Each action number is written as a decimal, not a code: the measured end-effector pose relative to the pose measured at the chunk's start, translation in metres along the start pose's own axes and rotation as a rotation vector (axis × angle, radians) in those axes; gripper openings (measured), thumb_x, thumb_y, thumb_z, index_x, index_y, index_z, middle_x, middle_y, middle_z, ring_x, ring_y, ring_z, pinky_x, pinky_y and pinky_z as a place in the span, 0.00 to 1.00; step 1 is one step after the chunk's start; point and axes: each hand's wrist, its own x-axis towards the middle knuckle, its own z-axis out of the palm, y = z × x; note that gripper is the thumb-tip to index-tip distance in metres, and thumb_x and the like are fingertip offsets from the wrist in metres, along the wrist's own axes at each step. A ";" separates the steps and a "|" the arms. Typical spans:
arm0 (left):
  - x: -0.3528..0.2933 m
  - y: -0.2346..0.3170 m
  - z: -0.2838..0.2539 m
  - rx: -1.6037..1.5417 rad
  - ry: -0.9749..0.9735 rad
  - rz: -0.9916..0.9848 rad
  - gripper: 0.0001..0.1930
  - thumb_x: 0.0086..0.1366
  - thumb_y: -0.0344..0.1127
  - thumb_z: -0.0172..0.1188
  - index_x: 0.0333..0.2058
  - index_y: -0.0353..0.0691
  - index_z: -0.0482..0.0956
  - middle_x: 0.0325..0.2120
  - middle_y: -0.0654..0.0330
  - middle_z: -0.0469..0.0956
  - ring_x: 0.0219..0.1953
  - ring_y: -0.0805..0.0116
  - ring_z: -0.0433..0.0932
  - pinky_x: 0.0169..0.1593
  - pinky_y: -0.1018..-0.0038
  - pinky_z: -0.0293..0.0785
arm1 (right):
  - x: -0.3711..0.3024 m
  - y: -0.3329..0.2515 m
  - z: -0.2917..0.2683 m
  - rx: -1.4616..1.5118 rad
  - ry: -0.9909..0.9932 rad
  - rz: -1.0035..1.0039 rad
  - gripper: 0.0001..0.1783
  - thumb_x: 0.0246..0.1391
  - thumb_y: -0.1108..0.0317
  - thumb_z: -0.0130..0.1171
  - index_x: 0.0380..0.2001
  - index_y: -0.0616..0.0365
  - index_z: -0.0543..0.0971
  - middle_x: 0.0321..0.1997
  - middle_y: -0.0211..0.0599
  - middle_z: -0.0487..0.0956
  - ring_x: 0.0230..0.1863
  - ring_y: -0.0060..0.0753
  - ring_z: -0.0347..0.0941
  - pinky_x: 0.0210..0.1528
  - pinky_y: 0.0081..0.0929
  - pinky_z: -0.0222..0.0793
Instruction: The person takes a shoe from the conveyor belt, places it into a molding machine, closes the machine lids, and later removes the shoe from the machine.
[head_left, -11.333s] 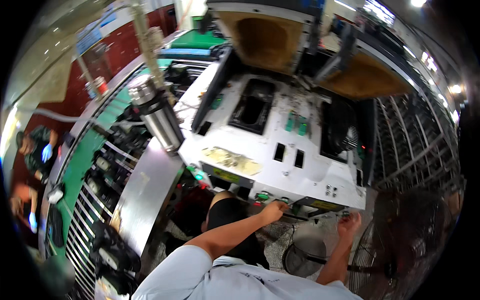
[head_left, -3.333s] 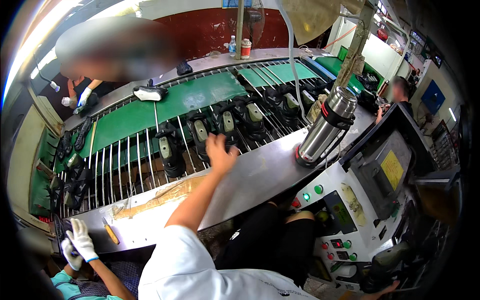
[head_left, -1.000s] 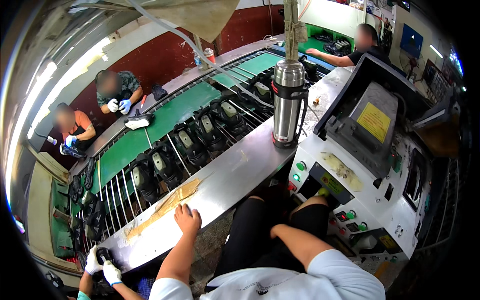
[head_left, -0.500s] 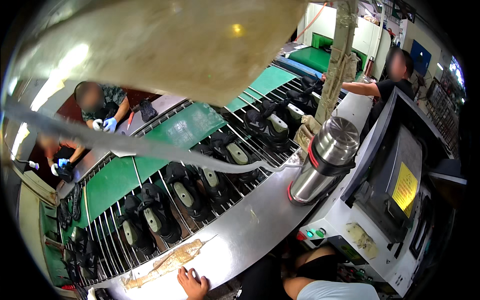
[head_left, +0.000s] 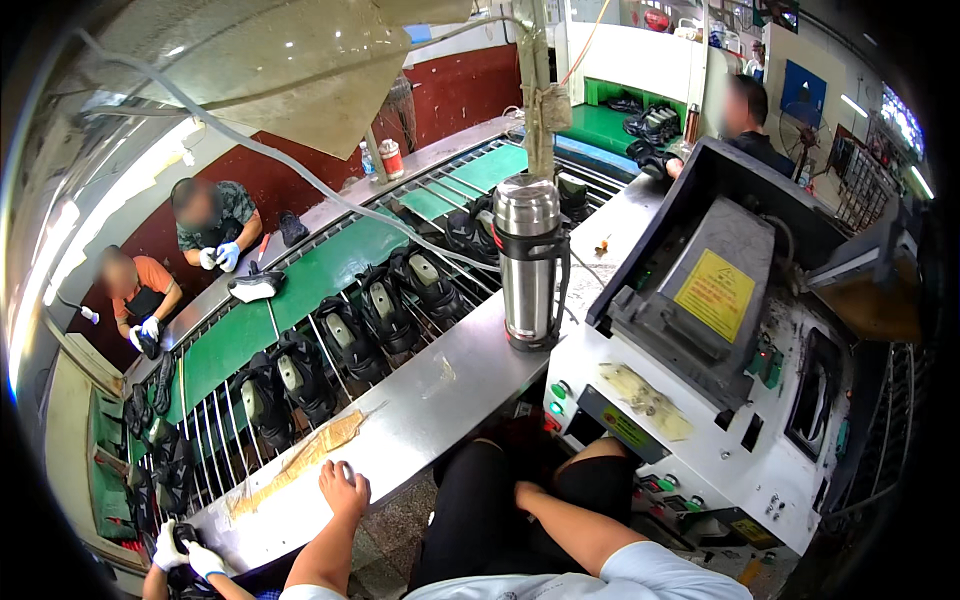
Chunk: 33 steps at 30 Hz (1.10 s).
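Observation:
My left hand (head_left: 345,490) rests on the edge of the metal counter (head_left: 400,418), fingers lying on the surface and holding nothing. Beside it, torn brown tape (head_left: 315,450) is stuck to the counter. My right hand (head_left: 526,494) lies in my lap against my thigh; its fingers are mostly hidden. Past the counter, several black shoes (head_left: 350,345) lie on a rack of metal rods with grey-green pieces showing on them. A steel thermos (head_left: 527,262) with a black handle stands upright on the counter, away from both hands.
At my right stands a white machine (head_left: 640,400) with a dark open top and buttons. A green belt (head_left: 300,290) runs beyond the shoes. Across it, two people (head_left: 215,225) handle shoes. Another person's gloved hands (head_left: 185,552) are at lower left. A post (head_left: 537,110) rises behind the thermos.
My view has swung right and down, so both my forearms now show. My left hand stays on the counter edge. A white-soled shoe now shows on the green belt.

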 end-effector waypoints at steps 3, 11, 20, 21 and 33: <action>-0.015 -0.007 0.002 -0.005 0.046 -0.045 0.21 0.53 0.40 0.56 0.45 0.36 0.73 0.53 0.39 0.67 0.57 0.40 0.63 0.61 0.52 0.55 | -0.080 0.015 -0.066 0.519 0.219 -0.194 0.21 0.49 0.59 0.57 0.47 0.52 0.78 0.39 0.42 0.82 0.39 0.40 0.79 0.43 0.35 0.75; -0.019 -0.003 -0.006 -0.048 0.073 -0.038 0.18 0.53 0.38 0.57 0.41 0.37 0.76 0.51 0.43 0.70 0.55 0.45 0.65 0.59 0.55 0.58 | -0.275 0.142 -0.103 0.708 1.230 -0.244 0.06 0.42 0.76 0.59 0.28 0.58 0.80 0.24 0.36 0.79 0.24 0.29 0.76 0.28 0.25 0.71; -0.021 -0.012 0.000 -0.069 0.097 -0.005 0.18 0.53 0.38 0.57 0.42 0.38 0.76 0.50 0.45 0.70 0.55 0.46 0.65 0.59 0.56 0.59 | -0.344 0.251 -0.130 0.591 1.846 0.127 0.03 0.43 0.80 0.54 0.25 0.62 0.74 0.22 0.42 0.73 0.21 0.38 0.69 0.25 0.28 0.65; -0.020 -0.015 0.004 -0.065 0.116 0.005 0.18 0.53 0.38 0.57 0.42 0.38 0.76 0.51 0.45 0.70 0.55 0.46 0.65 0.59 0.56 0.59 | -0.334 0.253 -0.129 0.479 1.849 0.141 0.03 0.43 0.79 0.55 0.25 0.61 0.75 0.21 0.41 0.73 0.21 0.40 0.69 0.25 0.30 0.65; -0.021 -0.013 -0.007 -0.113 0.139 -0.030 0.17 0.54 0.37 0.57 0.41 0.36 0.77 0.51 0.41 0.71 0.55 0.44 0.66 0.59 0.55 0.59 | -0.324 0.236 -0.143 0.684 1.777 0.188 0.05 0.44 0.79 0.53 0.26 0.57 0.75 0.16 0.30 0.67 0.18 0.27 0.64 0.24 0.24 0.60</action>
